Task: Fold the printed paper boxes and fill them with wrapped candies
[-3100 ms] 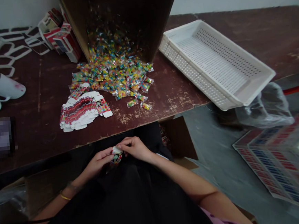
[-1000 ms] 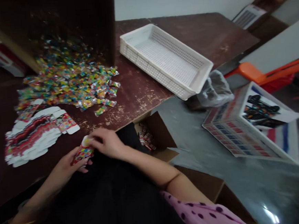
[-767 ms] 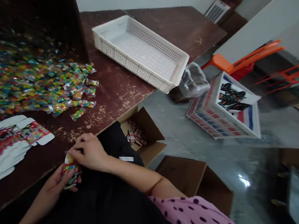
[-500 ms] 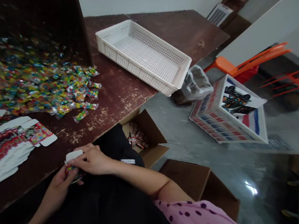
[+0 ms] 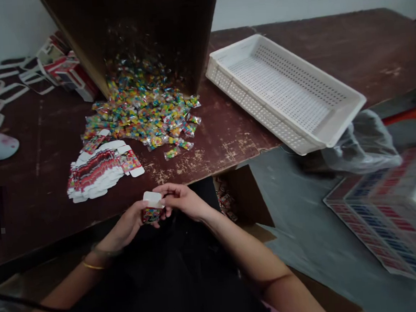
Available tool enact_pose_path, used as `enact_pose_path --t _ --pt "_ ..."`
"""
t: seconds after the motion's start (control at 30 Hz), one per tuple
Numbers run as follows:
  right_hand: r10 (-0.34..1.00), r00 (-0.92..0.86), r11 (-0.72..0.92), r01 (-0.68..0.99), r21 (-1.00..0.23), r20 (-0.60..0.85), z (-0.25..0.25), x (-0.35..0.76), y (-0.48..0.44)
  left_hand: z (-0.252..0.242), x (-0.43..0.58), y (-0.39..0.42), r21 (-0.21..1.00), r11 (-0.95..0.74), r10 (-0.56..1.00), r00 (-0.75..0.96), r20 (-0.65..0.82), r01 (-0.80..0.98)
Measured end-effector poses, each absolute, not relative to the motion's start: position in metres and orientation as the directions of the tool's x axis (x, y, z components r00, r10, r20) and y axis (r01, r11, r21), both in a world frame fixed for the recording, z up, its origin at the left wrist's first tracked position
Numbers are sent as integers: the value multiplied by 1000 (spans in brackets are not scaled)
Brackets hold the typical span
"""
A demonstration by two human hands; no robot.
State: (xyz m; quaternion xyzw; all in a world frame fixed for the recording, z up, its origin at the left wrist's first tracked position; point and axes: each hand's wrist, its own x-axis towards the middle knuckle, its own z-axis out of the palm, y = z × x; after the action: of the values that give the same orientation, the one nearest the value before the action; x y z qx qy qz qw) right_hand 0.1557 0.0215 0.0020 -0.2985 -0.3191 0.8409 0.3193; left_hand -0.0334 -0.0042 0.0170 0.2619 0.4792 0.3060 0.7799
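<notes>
Head view, lower centre: the left hand point(image 5: 126, 226) curls around a small printed box point(image 5: 150, 213), steadying it just below the worktop point(image 5: 228, 142) edge, while the right hand point(image 5: 183, 204) pinches its white top flap. Flat cartons point(image 5: 96, 172) and candy packets point(image 5: 143, 110) lie within reach above.

Both hands, left hand point(image 5: 129, 225) and right hand point(image 5: 182, 202), hold a small printed carton point(image 5: 151, 209) (white flap up) near the worktop point(image 5: 42, 154) edge; candy packets point(image 5: 143, 110) spill from a tipped cardboard box point(image 5: 137, 32) beyond.
</notes>
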Motion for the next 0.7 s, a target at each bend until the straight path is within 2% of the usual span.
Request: enact_pose_path --t 0.13,0.2,0.27,0.33,0.4,0.47,0.57,0.7 --pt "680 -672 -630 -333 -702 -292 11 156 29 21 -39 1 662 696 710 401 -579 -277" --pt "690 -657 -577 -247 -779 -303 13 154 31 22 -39 2 701 674 722 411 -557 -233" --pt "748 -605 -416 -107 -903 -273 17 151 32 22 -38 3 775 613 760 383 -525 -154" --pt "806 -574 -155 33 -987 -146 22 149 34 21 -38 4 830 552 799 337 -499 -78" --pt "786 -618 89 95 -991 12 28 150 36 20 -38 6 840 539 808 315 -498 -54" --pt "742 -664 191 83 -978 88 33 151 38 19 -38 9 826 558 796 328 -509 -73" --pt "800 -598 99 54 -994 47 36 153 44 18 -37 13 814 565 799 340 -496 -138" --pt "834 -529 -194 -16 -981 -156 32 155 54 20 -36 13 829 536 795 424 -434 -158"
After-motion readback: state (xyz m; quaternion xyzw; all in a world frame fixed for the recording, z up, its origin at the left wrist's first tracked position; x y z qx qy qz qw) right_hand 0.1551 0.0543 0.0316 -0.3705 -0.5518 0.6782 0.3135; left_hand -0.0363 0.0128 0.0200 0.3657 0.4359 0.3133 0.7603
